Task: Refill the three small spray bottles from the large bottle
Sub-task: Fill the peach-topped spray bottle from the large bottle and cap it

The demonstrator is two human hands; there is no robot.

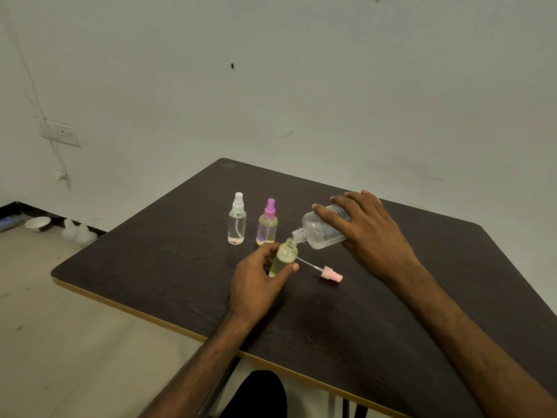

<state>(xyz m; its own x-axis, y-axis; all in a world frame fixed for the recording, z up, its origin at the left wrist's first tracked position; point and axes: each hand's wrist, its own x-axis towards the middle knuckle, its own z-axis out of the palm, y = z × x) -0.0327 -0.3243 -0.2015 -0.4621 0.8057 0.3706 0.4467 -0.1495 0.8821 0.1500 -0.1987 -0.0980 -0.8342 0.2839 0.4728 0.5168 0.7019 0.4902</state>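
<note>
Our left hand [259, 282] grips the uncapped small bottle [284, 256] mid-table [150, 267]. Our right hand [370, 230] grips the large bottle [319, 232], tipped, neck at its mouth. Pink sprayer [331, 274] lies beside. White-capped bottle [237, 220] and purple-capped bottle [267, 223] stand toward the far edge.

No text, brand, number or sign was legible. The large bottle [316, 233] carried a label [333, 230] with lines of fine dark print, too small to read and partly covered by the right hand [370, 233]. The purple-capped spray bottle [267, 224] bore a small purple mark, unreadable.
</note>
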